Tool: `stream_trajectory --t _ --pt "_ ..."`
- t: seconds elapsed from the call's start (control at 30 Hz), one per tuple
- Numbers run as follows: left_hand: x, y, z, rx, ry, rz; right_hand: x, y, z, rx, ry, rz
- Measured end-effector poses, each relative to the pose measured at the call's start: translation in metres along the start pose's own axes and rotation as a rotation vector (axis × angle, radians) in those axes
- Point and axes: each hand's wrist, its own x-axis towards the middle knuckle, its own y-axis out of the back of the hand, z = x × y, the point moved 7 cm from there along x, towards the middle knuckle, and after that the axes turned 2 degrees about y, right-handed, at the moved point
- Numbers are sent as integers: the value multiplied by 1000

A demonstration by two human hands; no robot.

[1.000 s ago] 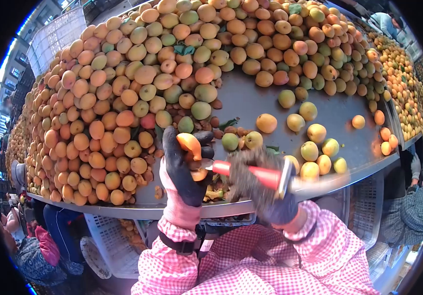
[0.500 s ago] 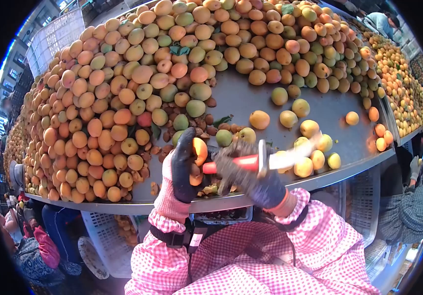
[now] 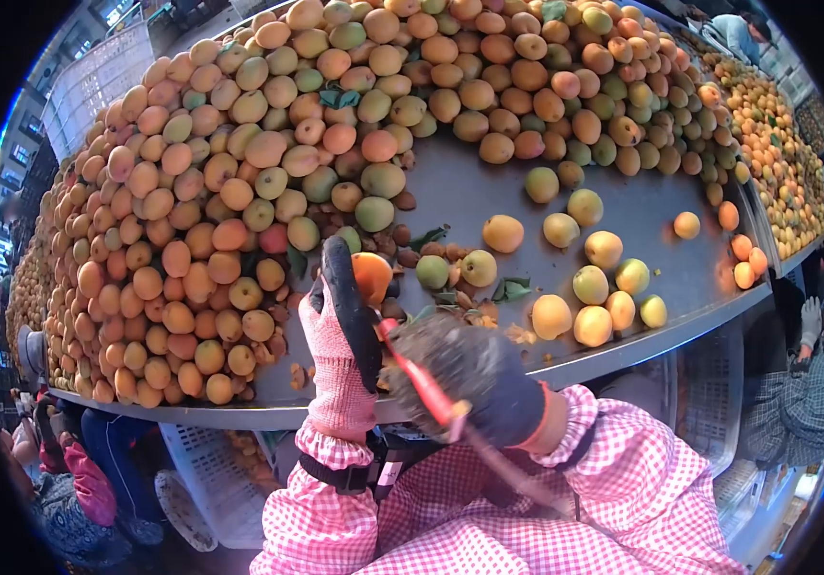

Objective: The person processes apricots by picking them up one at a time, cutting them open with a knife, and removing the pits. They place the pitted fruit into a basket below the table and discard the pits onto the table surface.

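Observation:
My left hand (image 3: 347, 311), in a pink knit glove with a dark coating, is closed around an orange apricot (image 3: 372, 277). The apricot shows between its thumb and fingers. Close beside it, my right hand (image 3: 474, 369) in a dark, dirty glove is wrapped round the red handle of a knife (image 3: 424, 383). One end of the handle points up toward the apricot, and the motion-blurred blade slants down to the right over my lap. Under both hands, apricot scraps (image 3: 517, 334) and several loose pits lie on the metal table (image 3: 474, 182).
A big heap of apricots (image 3: 192, 192) covers the table's left and back. Several loose ones (image 3: 604, 250) lie to the right. White crates (image 3: 211, 470) stand below the table edge, and another crate (image 3: 101, 81) is at the back left. Other people (image 3: 795, 402) are at both sides.
The knife has swung from pointing right over the table to pointing down toward my lap. My left hand has tilted upright and shifted slightly left and up with the apricot.

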Motion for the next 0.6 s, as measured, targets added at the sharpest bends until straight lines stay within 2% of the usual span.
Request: stream_trajectory --t 0.03,0.07,0.13,0.17,0.2,0.23,0.27,0.33,0.37,0.4,0.43,0.47,0.5,0.53,0.57,0.6 --pt "-3 4 5 335 -165 101 2 -10 -10 -507 222 60" --pt "-5 5 11 672 -331 207 2 -12 -12 -509 225 62" --pt "1 6 5 657 -308 218 3 -18 -15 -624 226 17" --pt "2 12 6 249 -123 315 2 -17 -17 -745 194 -28" --pt "2 16 -4 -162 62 399 -1 -13 -16 -742 197 -24" --pt "8 17 -19 -410 250 270 -5 -2 -4 -457 30 -3" --pt "10 24 -18 -392 260 262 -10 6 10 -171 -128 15" --pt "11 23 -4 -512 216 268 -23 20 56 494 -383 187" --pt "12 27 -4 -405 133 270 -3 28 36 507 -531 327" --pt "12 33 -5 -295 50 277 -1 50 23 -89 -265 276" --pt "10 34 -10 -465 144 231 -2 58 21 325 -484 472" --pt "3 50 -5 93 -194 353 -6 68 25 431 -480 600" --pt "-5 59 -2 -314 -20 336 -11 77 27 470 -467 710" --pt "-16 62 1 -718 160 306 -14 92 20 333 -531 682" --pt "-32 87 14 -405 -42 440 -19 99 21 298 -558 710" --pt "-45 107 4 -805 205 251 -23 107 19 258 -571 752"
